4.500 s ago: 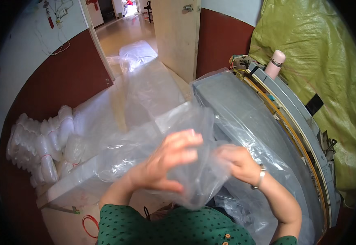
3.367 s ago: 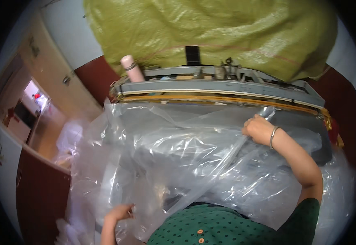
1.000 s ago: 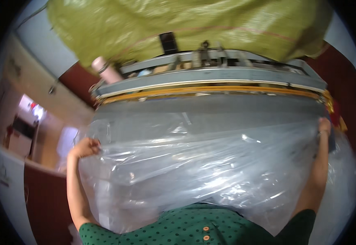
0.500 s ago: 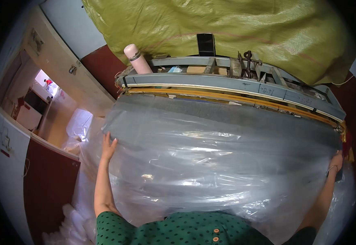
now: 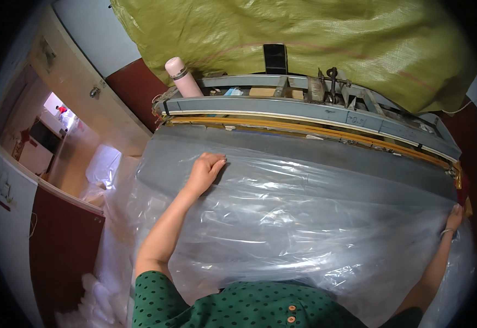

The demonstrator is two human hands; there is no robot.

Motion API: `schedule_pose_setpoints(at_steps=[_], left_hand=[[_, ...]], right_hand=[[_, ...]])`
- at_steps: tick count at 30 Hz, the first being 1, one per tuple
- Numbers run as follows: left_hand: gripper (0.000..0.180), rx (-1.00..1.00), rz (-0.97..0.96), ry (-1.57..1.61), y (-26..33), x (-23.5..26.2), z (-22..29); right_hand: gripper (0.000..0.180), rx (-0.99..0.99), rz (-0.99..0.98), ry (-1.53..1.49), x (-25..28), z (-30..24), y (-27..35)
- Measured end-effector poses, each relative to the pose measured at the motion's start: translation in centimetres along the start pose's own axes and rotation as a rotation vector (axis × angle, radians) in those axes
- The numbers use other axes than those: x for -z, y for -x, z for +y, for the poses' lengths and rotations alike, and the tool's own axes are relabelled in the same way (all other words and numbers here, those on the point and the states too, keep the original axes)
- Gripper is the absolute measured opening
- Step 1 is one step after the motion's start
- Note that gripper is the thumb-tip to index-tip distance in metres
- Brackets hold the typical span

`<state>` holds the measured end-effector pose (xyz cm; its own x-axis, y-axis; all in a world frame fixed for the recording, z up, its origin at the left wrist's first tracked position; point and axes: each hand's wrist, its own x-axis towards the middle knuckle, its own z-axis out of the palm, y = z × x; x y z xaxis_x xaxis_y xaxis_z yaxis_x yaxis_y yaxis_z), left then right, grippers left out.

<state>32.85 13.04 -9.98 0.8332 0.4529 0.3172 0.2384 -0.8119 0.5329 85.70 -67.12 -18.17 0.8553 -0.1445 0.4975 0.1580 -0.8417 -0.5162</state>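
Observation:
A wide sheet of clear plastic film (image 5: 282, 218) lies in shiny wrinkles over a grey work surface (image 5: 162, 147). My left hand (image 5: 204, 170) is above the left part of that surface, its fingers curled closed at the film's far edge. At the far right end, my right hand (image 5: 455, 217) pinches the film by the corner of the surface. Between the two hands the film's far edge runs on a slant, and a grey strip shows bare beyond it.
Behind the surface runs a long grey metal frame (image 5: 238, 105) with yellow strips (image 5: 304, 129). A pink bottle (image 5: 186, 83), a black phone (image 5: 275, 59) and a metal clamp (image 5: 332, 87) are at it. A yellow-green woven sheet (image 5: 358, 33) hangs behind. More film bunches by the open door (image 5: 93, 82) at left.
My left hand has moved right and away from me, from the surface's left edge, and its fingers have closed. The film's left part has shifted; my right hand stays near the right corner.

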Motion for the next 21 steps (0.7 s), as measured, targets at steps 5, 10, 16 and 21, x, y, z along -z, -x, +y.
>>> schedule_pose_setpoints(at_steps=[5, 10, 16, 21], left_hand=[[0.015, 0.123, 0.161, -0.149, -2.2, -0.9, 0.6], [0.008, -0.08, 0.335, -0.174, -4.5, 0.1, -0.4], [0.009, 0.284, 0.71, 0.657, -7.4, 0.6, -0.8], [0.012, 0.294, 0.697, 0.366, -6.9, -1.2, -13.2]], right_hand=[[0.037, -0.07, 0.022, -0.402, 3.3, -2.3, 1.4], [0.029, -0.161, 0.002, -0.461, 5.2, -4.7, -0.9], [0.026, 0.217, 0.293, -0.103, -1.8, -9.4, -2.0], [0.024, 0.047, 0.071, -0.385, -9.9, -20.6, 3.8]])
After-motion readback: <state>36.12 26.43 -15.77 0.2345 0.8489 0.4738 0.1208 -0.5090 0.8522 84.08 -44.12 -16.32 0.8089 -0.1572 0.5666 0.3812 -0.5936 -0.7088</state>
